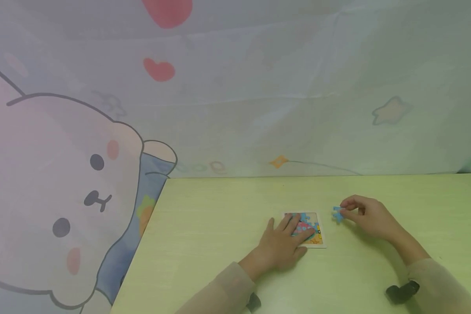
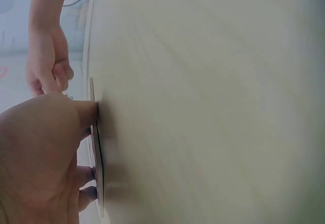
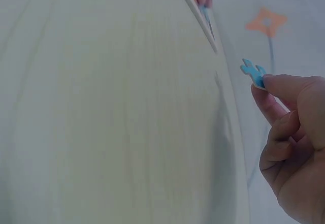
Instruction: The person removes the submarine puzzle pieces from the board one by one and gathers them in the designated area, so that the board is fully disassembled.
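Note:
A small square jigsaw puzzle (image 1: 317, 240) with a white border lies on the table, showing a pink, blue and yellow picture with a pale gap in its upper right part. Across its left side rests my left hand (image 1: 281, 246), fingers spread and fingertips on the picture, covering part of it. Just right of the puzzle, my right hand (image 1: 370, 216) pinches a light-blue puzzle piece (image 1: 338, 215) between thumb and index finger. In the right wrist view the same piece (image 3: 253, 72) is held above the tabletop, its knobs pointing away from the fingertips.
The pale yellow-green table (image 1: 204, 226) reaches back to a hanging cloth (image 1: 259, 109) printed with a bear, hearts and stars. Dark wrist-worn devices (image 1: 402, 292) show beside the sleeves.

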{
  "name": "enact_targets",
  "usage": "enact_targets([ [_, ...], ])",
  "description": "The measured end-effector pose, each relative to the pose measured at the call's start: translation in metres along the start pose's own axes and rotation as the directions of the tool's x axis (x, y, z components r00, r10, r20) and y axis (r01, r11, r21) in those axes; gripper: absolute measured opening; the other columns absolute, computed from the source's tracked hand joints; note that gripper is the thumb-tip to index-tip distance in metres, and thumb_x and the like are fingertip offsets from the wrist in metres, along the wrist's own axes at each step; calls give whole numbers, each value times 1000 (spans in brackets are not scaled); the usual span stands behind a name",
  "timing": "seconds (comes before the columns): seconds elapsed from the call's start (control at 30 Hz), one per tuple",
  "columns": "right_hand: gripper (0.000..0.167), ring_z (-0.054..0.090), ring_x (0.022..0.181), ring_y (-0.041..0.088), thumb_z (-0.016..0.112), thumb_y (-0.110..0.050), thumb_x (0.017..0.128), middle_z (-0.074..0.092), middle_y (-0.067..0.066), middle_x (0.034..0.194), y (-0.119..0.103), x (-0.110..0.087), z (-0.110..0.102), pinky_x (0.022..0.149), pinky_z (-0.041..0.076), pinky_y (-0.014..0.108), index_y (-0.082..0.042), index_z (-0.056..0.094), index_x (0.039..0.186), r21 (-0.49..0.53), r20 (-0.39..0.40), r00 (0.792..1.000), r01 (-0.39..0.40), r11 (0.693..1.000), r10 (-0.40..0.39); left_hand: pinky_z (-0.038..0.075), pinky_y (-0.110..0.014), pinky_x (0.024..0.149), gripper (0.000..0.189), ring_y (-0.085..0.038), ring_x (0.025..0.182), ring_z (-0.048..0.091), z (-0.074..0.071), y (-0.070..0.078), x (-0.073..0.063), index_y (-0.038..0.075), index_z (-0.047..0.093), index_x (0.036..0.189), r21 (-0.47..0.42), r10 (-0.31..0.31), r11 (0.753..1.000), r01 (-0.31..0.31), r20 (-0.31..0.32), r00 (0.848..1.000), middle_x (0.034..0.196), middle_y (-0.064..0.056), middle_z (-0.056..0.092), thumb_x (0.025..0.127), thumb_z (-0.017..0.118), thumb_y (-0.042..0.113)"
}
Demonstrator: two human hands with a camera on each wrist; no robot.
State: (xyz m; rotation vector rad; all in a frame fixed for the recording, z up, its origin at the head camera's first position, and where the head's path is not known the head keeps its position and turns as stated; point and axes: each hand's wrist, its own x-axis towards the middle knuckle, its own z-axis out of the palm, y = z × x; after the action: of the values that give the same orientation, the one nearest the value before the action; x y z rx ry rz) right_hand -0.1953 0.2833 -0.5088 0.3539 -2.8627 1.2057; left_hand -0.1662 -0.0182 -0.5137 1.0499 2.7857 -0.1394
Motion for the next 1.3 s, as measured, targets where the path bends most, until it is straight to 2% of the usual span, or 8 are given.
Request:
enact_targets([
  [0.27, 26, 44, 60, 12, 69, -33, 102, 72, 12, 107, 34, -26, -32, 51, 37, 30, -11, 70, 115, -23, -35, 999, -33, 999, 32, 25, -59, 120, 53, -21, 159, 10, 3, -1, 2, 49, 15, 164, 12, -4, 1000, 4, -7, 1000, 175, 0, 7, 111, 20, 53],
  [0.47, 31, 57, 82, 14, 66, -35, 104, 71, 14, 112, 61, -40, -55, 64, 47, 27, -9, 70, 121, -72, -16, 996, -94, 993, 93, 26, -59, 120, 53, -22, 159, 11, 5, -2, 3, 49, 17, 164, 12, 3, 1000, -3, -23, 1000, 174, 0, 9, 112, 20, 52],
  [0.6, 37, 62, 97, 24, 63, -37, 105, 70, 17, 116, 78, -46, -67, 69, 50, 26, -7, 68, 125, -90, 11, 991, -133, 987, 135, 26, -59, 120, 53, -22, 159, 11, 7, -2, 3, 48, 15, 164, 12, 10, 1000, -10, -25, 1000, 174, 0, 8, 112, 19, 52],
  [0.73, 40, 64, 102, 33, 62, -37, 106, 70, 21, 117, 89, -51, -75, 71, 50, 27, -3, 66, 128, -98, 12, 987, -157, 983, 159, 26, -59, 120, 53, -22, 159, 11, 6, -2, 2, 48, 15, 164, 13, 13, 1000, -13, -22, 1000, 174, 0, 8, 112, 19, 52],
  [0.8, 41, 66, 101, 38, 62, -35, 106, 70, 23, 117, 93, -53, -78, 72, 53, 35, -1, 65, 128, -95, 12, 987, -161, 982, 163, 26, -59, 119, 53, -22, 159, 11, 6, -2, 2, 48, 15, 165, 15, 14, 1000, -14, -21, 1000, 175, -1, 8, 112, 19, 52],
  [1.03, 34, 69, 96, 45, 65, -27, 104, 72, 22, 110, 100, -55, -80, 73, 53, 49, 1, 68, 123, -145, -35, 988, -154, 977, 150, 25, -60, 120, 53, -22, 159, 10, 4, -2, 0, 48, 15, 164, 1, 14, 1000, -14, -13, 1000, 175, -1, 7, 112, 19, 52],
  [1.17, 36, 65, 100, 53, 63, -27, 106, 70, 26, 113, 101, -54, -81, 74, 51, 62, 3, 66, 124, -160, -31, 990, -140, 977, 136, 25, -60, 120, 53, -23, 159, 9, 4, -2, 1, 48, 14, 165, 9, 18, 1000, -18, -17, 1000, 175, -1, 7, 112, 19, 52],
  [1.3, 36, 61, 106, 57, 61, -28, 107, 69, 25, 114, 104, -54, -81, 76, 48, 67, 2, 66, 124, -180, -22, 991, -137, 974, 136, 26, -59, 120, 53, -23, 159, 10, 6, -2, 2, 48, 14, 165, 22, 18, 1000, -17, -25, 1000, 175, -1, 7, 112, 19, 52],
])
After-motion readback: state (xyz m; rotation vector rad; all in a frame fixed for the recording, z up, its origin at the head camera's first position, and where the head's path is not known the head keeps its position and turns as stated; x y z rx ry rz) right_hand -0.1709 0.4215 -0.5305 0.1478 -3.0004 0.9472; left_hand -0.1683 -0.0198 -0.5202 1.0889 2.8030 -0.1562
